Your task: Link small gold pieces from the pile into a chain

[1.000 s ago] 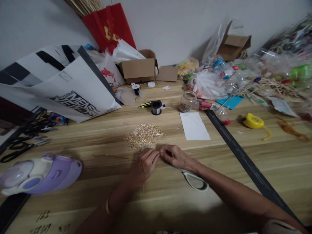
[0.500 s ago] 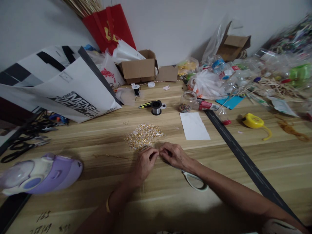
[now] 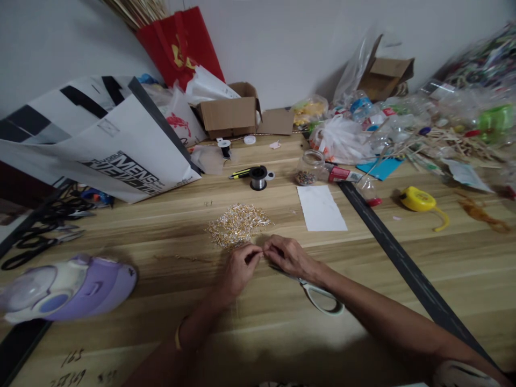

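A: Head view, status? Use the bead pile (image 3: 237, 224) as reference.

B: Both hands meet just in front of the pile, on its near edge. Left hand (image 3: 238, 267) has thumb and forefinger pinched shut on something tiny, too small to identify, probably a bead or thread end. Right hand (image 3: 291, 257) is pinched against it, fingertips touching the left's. Can't tell what the right one grips either.

A: Any strung length visible?

B: A faint thin line seems to run from the left hand toward the near table (image 3: 363, 279) edge. Can't confirm it's thread or that anything is on it.

A: Progress?

B: My read: early. The pile looks mostly intact, a dense gold and silver heap, no finished piece anywhere near it. Most of the beads look unused.

A: Tools?

B: Scissors (image 3: 318, 293) lie flat, near-right of the pile, partly under the right wrist, not held. Wire spool (image 3: 258, 177) stands beyond the pile, well apart. White paper sheet (image 3: 321, 207) right of the pile, bare. Bead jar (image 3: 309, 167) far-right beyond it.
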A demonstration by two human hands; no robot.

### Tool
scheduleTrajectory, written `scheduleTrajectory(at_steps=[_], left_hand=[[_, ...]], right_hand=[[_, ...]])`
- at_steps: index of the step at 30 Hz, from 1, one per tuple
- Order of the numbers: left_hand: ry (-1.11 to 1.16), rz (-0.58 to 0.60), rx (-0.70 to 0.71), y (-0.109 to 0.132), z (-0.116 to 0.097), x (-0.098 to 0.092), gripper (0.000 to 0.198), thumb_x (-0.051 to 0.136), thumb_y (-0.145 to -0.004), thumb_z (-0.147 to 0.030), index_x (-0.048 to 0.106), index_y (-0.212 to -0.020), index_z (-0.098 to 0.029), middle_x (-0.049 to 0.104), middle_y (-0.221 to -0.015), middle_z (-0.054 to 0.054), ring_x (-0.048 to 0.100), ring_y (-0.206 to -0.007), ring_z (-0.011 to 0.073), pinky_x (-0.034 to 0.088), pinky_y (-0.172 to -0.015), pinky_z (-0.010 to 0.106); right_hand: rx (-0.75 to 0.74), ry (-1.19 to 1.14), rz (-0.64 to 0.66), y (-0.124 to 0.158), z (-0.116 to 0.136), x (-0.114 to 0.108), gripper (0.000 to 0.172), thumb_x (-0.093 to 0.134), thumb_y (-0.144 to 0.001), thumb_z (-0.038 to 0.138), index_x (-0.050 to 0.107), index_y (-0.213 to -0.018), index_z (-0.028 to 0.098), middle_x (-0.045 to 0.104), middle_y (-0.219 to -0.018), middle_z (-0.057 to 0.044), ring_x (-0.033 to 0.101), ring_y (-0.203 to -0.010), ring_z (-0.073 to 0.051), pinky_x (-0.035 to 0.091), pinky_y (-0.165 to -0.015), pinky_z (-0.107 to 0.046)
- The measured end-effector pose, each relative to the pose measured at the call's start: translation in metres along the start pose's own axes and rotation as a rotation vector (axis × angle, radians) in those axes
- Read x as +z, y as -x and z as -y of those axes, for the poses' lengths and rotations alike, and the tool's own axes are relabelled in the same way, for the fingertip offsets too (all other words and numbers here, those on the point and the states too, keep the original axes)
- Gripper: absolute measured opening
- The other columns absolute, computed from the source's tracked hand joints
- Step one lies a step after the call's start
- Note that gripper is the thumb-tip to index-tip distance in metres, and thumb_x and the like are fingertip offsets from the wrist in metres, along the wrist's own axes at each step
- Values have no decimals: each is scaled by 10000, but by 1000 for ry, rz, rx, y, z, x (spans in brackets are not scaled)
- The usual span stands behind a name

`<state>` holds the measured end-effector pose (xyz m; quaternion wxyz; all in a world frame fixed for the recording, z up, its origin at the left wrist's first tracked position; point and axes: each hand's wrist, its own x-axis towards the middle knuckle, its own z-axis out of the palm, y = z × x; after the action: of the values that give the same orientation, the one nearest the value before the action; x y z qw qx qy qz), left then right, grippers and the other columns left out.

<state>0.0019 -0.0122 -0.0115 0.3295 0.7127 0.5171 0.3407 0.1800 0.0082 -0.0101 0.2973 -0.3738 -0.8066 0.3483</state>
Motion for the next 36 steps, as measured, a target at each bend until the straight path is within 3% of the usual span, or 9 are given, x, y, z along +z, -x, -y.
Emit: scheduleTrajectory(at_steps=[13,25,36], left_hand=[[24,-8,9,-2,2,-1,123,548,-761,-150,671,-770,-152,676,-771,56,608,-690,139,474,-645,229],[143,10,-64,-3,9,1,135,551,-754,-174,677,-781,-135,683,-743,60,608,-660,140,463,-613,220],[179,59,-26,-3,7,0,127,551,-770,-193,665,-750,-142,659,-713,45,579,-640,128,439,-600,208]], right_hand=[[227,-463,114,-4,-3,-1,250,535,-837,368,547,-787,123,381,-592,52,313,-534,-75,240,-500,-201],[283,-647,191,-5,-6,-3,332,574,-801,459,547,-789,128,401,-593,53,295,-492,-57,222,-457,-188],[307,-668,179,-5,-11,-4,336,588,-789,473,552,-798,139,460,-645,30,371,-503,-59,326,-440,-168]])
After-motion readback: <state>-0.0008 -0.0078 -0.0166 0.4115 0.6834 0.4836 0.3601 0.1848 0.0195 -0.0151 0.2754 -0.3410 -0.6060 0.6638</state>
